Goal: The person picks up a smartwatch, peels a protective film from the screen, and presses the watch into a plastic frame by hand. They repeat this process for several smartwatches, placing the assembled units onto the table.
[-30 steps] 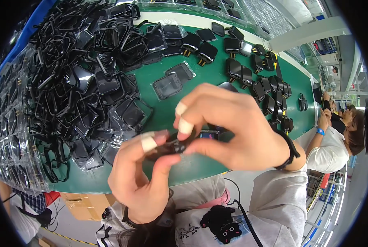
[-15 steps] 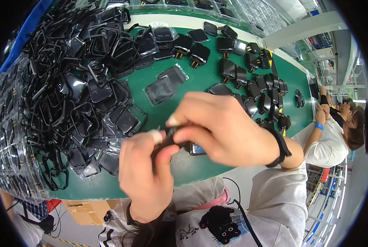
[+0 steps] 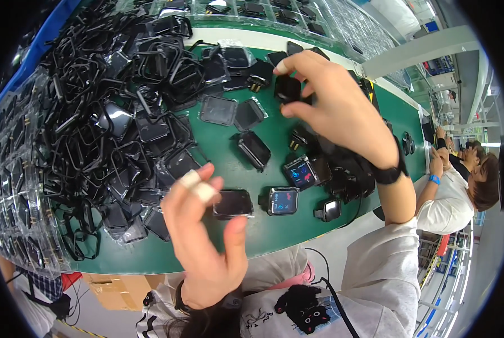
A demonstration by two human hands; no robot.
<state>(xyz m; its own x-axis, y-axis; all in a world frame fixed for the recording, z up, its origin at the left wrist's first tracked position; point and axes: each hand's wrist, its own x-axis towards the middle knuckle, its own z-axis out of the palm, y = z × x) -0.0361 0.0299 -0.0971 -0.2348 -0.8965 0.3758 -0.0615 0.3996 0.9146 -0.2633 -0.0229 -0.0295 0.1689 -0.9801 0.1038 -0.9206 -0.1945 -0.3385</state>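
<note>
My right hand reaches over the far part of the green table, with thumb and forefinger closed around the edges of a black smartwatch. Near the front edge, my left hand has its fingers and thumb apart, with white covers on two fingertips. Beside its thumb lies a dark-screened smartwatch; whether the thumb touches it is hard to tell. To the right sits a watch with a lit screen. Another lit watch lies just beyond it, and a dark watch rests mid-table.
A large heap of black frames and wrapped parts covers the left side. Two clear-wrapped flat pieces lie mid-table. Clear plastic trays line the left edge. A white post stands far right; co-workers sit at right.
My hands were together over a small dark thing and are now apart. The right has moved away to the far side and holds a watch; the left has opened. Watches they covered now show.
</note>
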